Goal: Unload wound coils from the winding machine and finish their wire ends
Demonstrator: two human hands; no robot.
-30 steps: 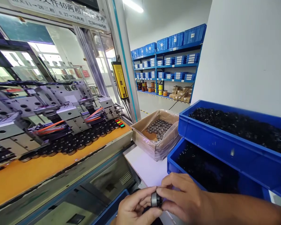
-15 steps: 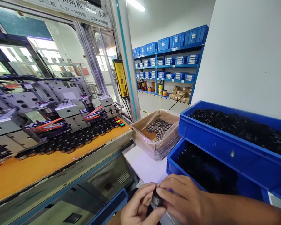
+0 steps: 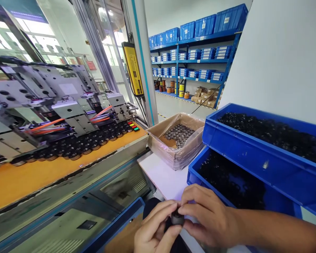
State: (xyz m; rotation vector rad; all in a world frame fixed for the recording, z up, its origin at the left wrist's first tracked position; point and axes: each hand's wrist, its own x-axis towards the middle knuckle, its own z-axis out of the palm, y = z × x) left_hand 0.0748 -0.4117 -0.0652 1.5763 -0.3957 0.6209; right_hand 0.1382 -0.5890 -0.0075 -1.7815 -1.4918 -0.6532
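Note:
At the bottom centre, both hands meet around a small dark cylindrical part (image 3: 177,218), grey on its side and black at the top. My left hand (image 3: 156,226) grips it from the left, with fingers and thumb closed about it. My right hand (image 3: 208,218) pinches at its upper edge from the right. Fingertips cover much of the part's top. Beyond the hands stands a plastic-lined cardboard box (image 3: 168,158) with many small metal rings inside. To the right, a lower blue bin (image 3: 193,175) and an upper blue bin (image 3: 242,140) hold small black parts.
On the left, a machine (image 3: 76,119) stands over an orange worktop (image 3: 42,179) with rows of black-topped parts along it. A white table (image 3: 158,172) carries the box. Below the worktop is another blue bin (image 3: 116,221). Blue shelving (image 3: 189,63) stands at the back.
The view has tipped downward slightly, so the surroundings sit higher or lower at the edges. Both hands remain on the dark cylindrical part, which now stands more upright with its grey side showing.

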